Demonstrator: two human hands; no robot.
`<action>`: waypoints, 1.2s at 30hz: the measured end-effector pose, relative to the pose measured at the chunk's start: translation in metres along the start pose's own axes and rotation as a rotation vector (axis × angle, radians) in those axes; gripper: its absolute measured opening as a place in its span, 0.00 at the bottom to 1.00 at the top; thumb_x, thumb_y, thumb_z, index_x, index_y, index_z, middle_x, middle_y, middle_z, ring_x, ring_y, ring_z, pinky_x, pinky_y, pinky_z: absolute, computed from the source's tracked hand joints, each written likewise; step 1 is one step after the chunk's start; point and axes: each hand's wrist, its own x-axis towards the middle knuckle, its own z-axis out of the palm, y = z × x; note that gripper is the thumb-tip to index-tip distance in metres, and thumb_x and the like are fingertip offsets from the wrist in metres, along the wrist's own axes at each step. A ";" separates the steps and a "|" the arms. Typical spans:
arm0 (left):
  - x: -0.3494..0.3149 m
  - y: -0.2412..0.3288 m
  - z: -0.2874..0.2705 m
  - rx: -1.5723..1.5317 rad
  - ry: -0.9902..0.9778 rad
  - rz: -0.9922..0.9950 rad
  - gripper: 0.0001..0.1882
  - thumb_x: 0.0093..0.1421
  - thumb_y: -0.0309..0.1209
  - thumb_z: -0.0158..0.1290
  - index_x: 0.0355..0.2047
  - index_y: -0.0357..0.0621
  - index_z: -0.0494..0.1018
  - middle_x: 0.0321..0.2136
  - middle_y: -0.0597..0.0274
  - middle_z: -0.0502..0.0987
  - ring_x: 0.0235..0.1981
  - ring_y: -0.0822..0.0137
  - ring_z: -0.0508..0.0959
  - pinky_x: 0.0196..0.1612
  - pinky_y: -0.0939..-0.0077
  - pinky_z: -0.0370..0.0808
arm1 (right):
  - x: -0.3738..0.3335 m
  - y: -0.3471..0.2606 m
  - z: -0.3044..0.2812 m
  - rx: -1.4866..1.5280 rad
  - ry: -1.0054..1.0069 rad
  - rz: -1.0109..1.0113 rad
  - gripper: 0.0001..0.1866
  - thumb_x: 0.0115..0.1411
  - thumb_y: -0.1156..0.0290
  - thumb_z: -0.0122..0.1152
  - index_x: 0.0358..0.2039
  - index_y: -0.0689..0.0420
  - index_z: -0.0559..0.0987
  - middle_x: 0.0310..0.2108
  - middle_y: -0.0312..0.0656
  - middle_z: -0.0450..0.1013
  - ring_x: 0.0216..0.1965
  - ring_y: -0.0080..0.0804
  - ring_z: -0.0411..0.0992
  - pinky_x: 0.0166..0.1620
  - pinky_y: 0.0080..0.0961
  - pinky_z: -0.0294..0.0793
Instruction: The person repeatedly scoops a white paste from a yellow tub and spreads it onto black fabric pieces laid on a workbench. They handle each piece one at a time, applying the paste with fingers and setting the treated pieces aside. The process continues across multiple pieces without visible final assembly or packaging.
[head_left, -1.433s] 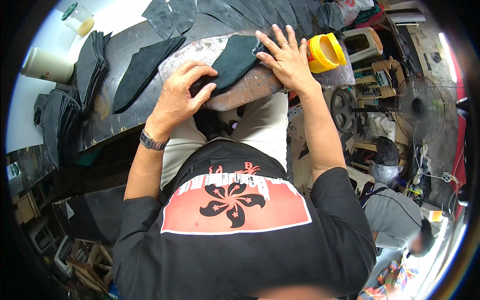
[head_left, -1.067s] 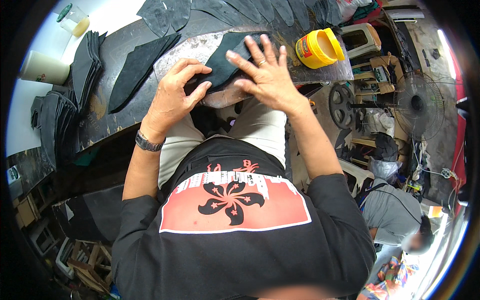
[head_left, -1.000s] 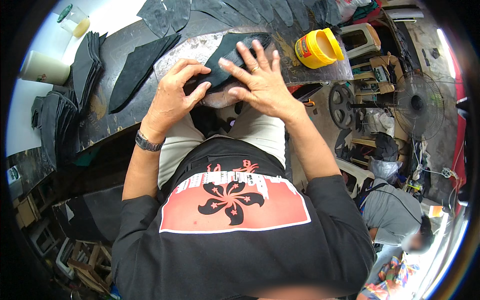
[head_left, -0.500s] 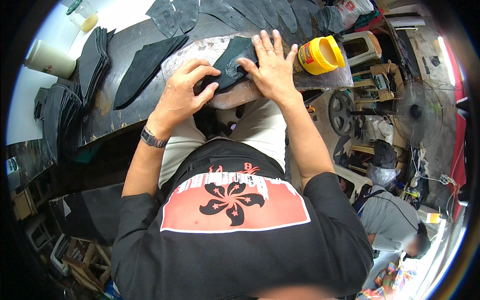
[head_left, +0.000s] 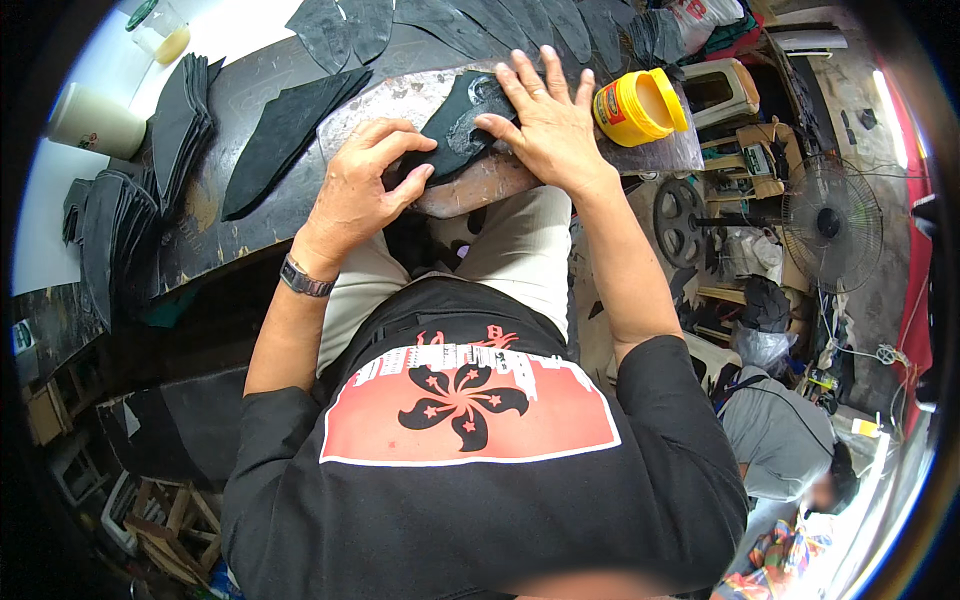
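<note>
A black leather-looking piece [head_left: 458,122] with pale, wet-looking smears lies on a mottled board [head_left: 375,108]. My right hand [head_left: 548,125] is spread over the right side of this piece, its thumb pointing left across the smeared area. At the opposite edge, my left hand [head_left: 365,180] rests with curled fingers, thumb and forefinger apart at the piece's border. What lies beneath the right palm is hidden. Just right of the right hand stands an open yellow tub [head_left: 638,108].
Another black piece [head_left: 290,145] lies left of the board. Stacks of black pieces [head_left: 182,125] sit further left, beside a white cylindrical container [head_left: 95,122] and a glass jar [head_left: 158,32]. More cut pieces [head_left: 465,28] line the far side. A fan [head_left: 830,222] and another person [head_left: 780,430] are at right.
My right hand has shifted slightly up and to the right, showing more of the pale smear. My left hand stays nearly in place at the edge.
</note>
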 end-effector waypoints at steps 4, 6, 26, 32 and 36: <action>-0.001 0.000 -0.001 0.001 -0.009 -0.009 0.12 0.54 0.28 0.64 0.40 0.42 0.80 0.41 0.55 0.79 0.46 0.53 0.78 0.52 0.63 0.75 | 0.009 -0.007 0.007 0.095 -0.013 -0.141 0.44 0.64 0.28 0.38 0.73 0.42 0.60 0.76 0.40 0.49 0.77 0.44 0.36 0.71 0.69 0.25; -0.001 0.000 -0.001 -0.005 -0.011 -0.016 0.12 0.54 0.28 0.64 0.40 0.42 0.80 0.41 0.55 0.79 0.46 0.53 0.78 0.52 0.63 0.75 | 0.014 -0.005 0.009 0.094 -0.060 -0.156 0.41 0.65 0.29 0.38 0.73 0.34 0.59 0.76 0.40 0.48 0.78 0.45 0.35 0.71 0.68 0.26; 0.061 -0.040 -0.018 -0.097 -0.192 -0.002 0.13 0.63 0.25 0.50 0.46 0.45 0.79 0.52 0.58 0.73 0.52 0.60 0.75 0.54 0.69 0.73 | -0.023 -0.034 -0.005 0.270 -0.094 -0.262 0.34 0.66 0.33 0.45 0.71 0.23 0.62 0.78 0.42 0.40 0.78 0.48 0.29 0.71 0.68 0.27; 0.093 -0.066 0.000 0.145 -0.329 0.229 0.12 0.63 0.26 0.52 0.44 0.48 0.82 0.55 0.57 0.73 0.58 0.54 0.72 0.62 0.64 0.70 | -0.029 -0.038 -0.008 0.254 -0.087 -0.258 0.35 0.63 0.30 0.44 0.70 0.21 0.62 0.78 0.44 0.38 0.77 0.51 0.30 0.70 0.70 0.27; 0.093 -0.070 0.002 0.205 -0.287 0.260 0.12 0.60 0.30 0.53 0.41 0.55 0.84 0.53 0.61 0.75 0.55 0.55 0.74 0.61 0.60 0.70 | -0.039 -0.051 -0.009 0.293 -0.066 -0.295 0.35 0.62 0.30 0.47 0.69 0.22 0.64 0.77 0.46 0.42 0.77 0.52 0.30 0.68 0.76 0.30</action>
